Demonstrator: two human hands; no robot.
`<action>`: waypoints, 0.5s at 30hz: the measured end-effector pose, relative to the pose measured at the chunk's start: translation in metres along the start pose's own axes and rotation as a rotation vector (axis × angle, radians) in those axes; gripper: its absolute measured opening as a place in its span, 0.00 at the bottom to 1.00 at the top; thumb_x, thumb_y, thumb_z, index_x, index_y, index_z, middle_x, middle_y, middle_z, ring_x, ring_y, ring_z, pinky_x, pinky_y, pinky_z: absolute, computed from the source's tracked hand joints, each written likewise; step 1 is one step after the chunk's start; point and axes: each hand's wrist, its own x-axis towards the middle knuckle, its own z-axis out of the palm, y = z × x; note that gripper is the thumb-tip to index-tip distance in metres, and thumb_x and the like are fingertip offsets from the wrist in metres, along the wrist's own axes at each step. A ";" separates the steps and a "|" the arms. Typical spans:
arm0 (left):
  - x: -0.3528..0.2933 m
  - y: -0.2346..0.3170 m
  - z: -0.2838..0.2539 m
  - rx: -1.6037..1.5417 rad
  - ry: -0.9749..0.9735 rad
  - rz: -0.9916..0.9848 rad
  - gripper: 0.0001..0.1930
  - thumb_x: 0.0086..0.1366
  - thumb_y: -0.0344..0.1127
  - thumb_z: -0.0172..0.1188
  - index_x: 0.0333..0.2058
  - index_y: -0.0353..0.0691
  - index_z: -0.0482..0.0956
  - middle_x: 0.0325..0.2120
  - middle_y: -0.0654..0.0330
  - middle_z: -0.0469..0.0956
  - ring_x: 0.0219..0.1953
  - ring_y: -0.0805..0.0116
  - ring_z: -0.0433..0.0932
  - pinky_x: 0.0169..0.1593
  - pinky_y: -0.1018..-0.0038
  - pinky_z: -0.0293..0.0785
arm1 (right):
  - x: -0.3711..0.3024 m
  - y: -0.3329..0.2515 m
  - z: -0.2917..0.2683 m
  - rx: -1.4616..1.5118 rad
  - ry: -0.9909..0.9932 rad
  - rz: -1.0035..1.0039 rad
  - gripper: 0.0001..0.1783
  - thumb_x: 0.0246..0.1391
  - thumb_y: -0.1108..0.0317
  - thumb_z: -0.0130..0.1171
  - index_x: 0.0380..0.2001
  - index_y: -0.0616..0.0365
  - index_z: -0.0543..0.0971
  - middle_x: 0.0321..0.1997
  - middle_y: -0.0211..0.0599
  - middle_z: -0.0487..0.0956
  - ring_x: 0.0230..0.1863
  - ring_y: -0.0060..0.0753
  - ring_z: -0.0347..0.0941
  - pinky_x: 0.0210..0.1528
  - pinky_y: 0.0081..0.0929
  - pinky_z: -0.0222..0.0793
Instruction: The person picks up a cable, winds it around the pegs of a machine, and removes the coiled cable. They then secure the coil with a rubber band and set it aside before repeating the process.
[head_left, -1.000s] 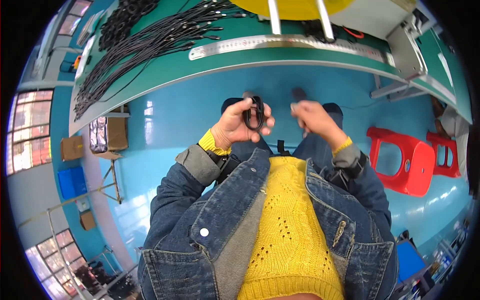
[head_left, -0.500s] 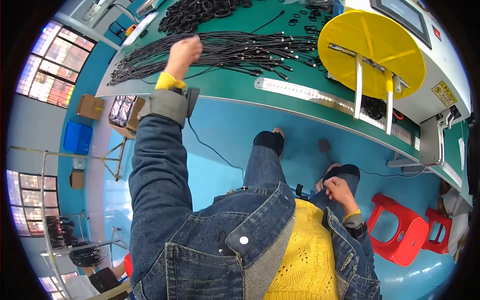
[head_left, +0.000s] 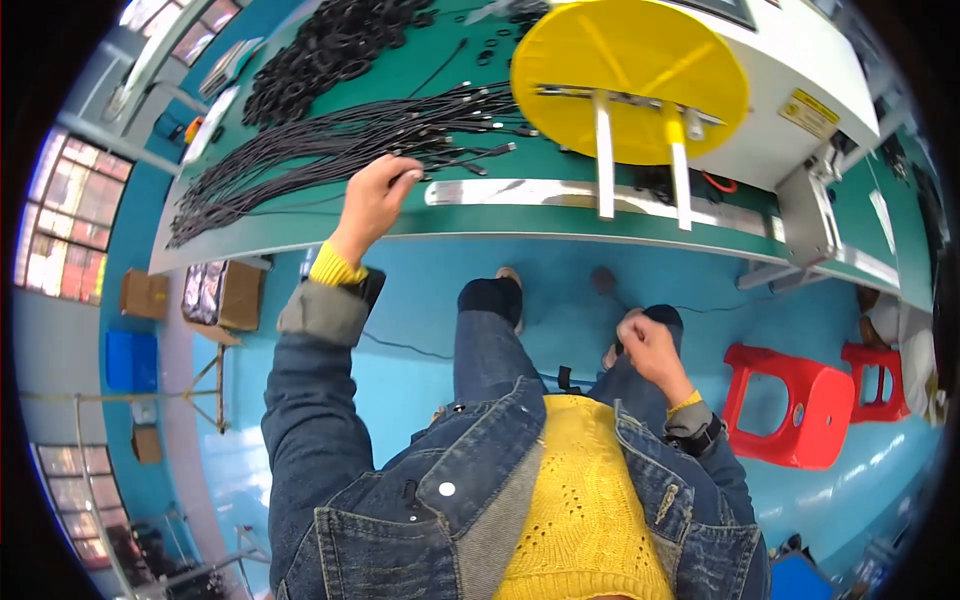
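My left hand (head_left: 372,205) is closed, its fingertips pressed together, over the table's front edge just before the bundle of black cables (head_left: 290,165). What its fingers hold, if anything, I cannot make out. The cables lie side by side, their metal-tipped plugs (head_left: 490,152) pointing right, beyond my left hand. My right hand (head_left: 652,348) is closed above my right thigh, away from the table. Its curled fingers hide whatever may be in them. A long steel ruler (head_left: 480,192) lies along the front edge, close to the right of my left hand.
A heap of black coiled parts (head_left: 330,55) sits behind the cables on the green table (head_left: 290,232). A yellow disc (head_left: 630,70) with two prongs projects from the white machine (head_left: 800,60) at right. Red stools (head_left: 790,405) stand on the floor at right, cardboard boxes (head_left: 240,295) at left.
The view has shifted to the right. My left hand has come back from over the middle of the cables to the table's front edge. My right hand stays closed over my lap.
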 end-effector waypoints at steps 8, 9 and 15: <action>-0.025 0.157 -0.014 -0.092 -0.115 0.272 0.01 0.53 0.26 0.57 0.26 0.35 0.76 0.16 0.57 0.67 0.19 0.64 0.67 0.24 0.72 0.63 | -0.034 -0.160 -0.024 -0.517 0.559 -1.172 0.22 0.39 0.76 0.62 0.42 0.66 0.73 0.37 0.46 0.76 0.31 0.44 0.74 0.33 0.27 0.72; -0.024 0.170 -0.009 -0.157 -0.141 0.228 0.01 0.53 0.25 0.57 0.26 0.35 0.76 0.17 0.57 0.67 0.19 0.64 0.67 0.23 0.73 0.63 | -0.036 -0.159 -0.026 -0.567 0.510 -1.158 0.22 0.39 0.76 0.62 0.42 0.66 0.73 0.37 0.46 0.76 0.31 0.44 0.74 0.32 0.27 0.72; -0.002 0.194 0.014 -0.229 -0.094 0.224 0.02 0.53 0.23 0.56 0.27 0.34 0.76 0.17 0.57 0.69 0.18 0.66 0.67 0.23 0.76 0.62 | -0.034 -0.162 -0.045 -0.699 0.653 -1.115 0.19 0.39 0.77 0.61 0.40 0.66 0.73 0.35 0.46 0.76 0.29 0.43 0.74 0.30 0.26 0.71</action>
